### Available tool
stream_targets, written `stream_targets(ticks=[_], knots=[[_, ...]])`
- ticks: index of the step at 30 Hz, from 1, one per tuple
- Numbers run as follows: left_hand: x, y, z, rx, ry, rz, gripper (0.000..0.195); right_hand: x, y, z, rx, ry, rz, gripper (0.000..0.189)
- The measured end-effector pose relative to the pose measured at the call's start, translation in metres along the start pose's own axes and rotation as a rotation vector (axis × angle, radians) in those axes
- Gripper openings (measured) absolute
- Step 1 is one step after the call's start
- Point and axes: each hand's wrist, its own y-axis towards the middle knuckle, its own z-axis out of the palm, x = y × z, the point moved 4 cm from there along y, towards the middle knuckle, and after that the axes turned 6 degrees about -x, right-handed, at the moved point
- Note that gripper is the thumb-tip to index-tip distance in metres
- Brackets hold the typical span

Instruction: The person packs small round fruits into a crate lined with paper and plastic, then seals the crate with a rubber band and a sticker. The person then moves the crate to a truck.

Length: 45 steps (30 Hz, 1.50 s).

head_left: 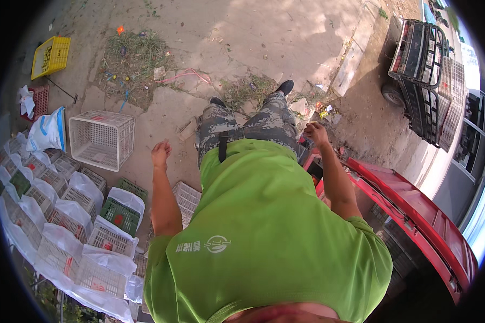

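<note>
My left hand (161,154) hangs at my left side, its fingers loosely curled, with no object visible in it. Nearest to it is a white plastic crate (125,139), which stands on the concrete apart from the hand. My right hand (316,133) is beside my right thigh with bent fingers; whether something small is between the fingertips is too small to tell. Below that hand, a red metal vehicle side panel (412,194) runs past my right arm. Between the hands are my camouflage trousers (266,121) and green shirt (266,226).
Stacked crates with white liners (105,238) fill the lower left. A white sack (46,131), a red crate (42,101) and a yellow crate (60,54) holding round green produce stand farther off. Pink strap (190,72) and litter lie ahead. A crate-laden truck (418,76) is at right.
</note>
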Motion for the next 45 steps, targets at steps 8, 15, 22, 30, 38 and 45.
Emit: stream_targets(ticks=[8, 15, 22, 30, 38, 45], knots=[[0.058, -0.061, 0.006, 0.040, 0.130, -0.112, 0.021, -0.072, -0.049, -0.022, 0.053, -0.016, 0.199, 0.025], [0.093, -0.097, 0.055, 0.102, 0.208, -0.169, 0.018, -0.070, -0.051, -0.062, 0.007, 0.178, 0.075, 0.029], [0.056, -0.117, 0.144, 0.240, 0.335, 0.058, 0.022, -0.218, -0.046, -0.123, -0.009, 0.323, 0.216, 0.025], [0.044, -0.147, 0.166, 0.234, 0.333, 0.138, 0.020, -0.335, -0.002, -0.115, 0.537, 0.851, 0.507, 0.021], [0.116, -0.132, 0.101, 0.112, 0.264, -0.120, 0.017, -0.141, -0.002, -0.076, 0.126, 0.405, 0.228, 0.022], [0.084, -0.070, 0.064, -0.021, -0.021, -0.043, 0.017, 0.005, 0.069, -0.018, 0.509, -0.484, -0.581, 0.027]])
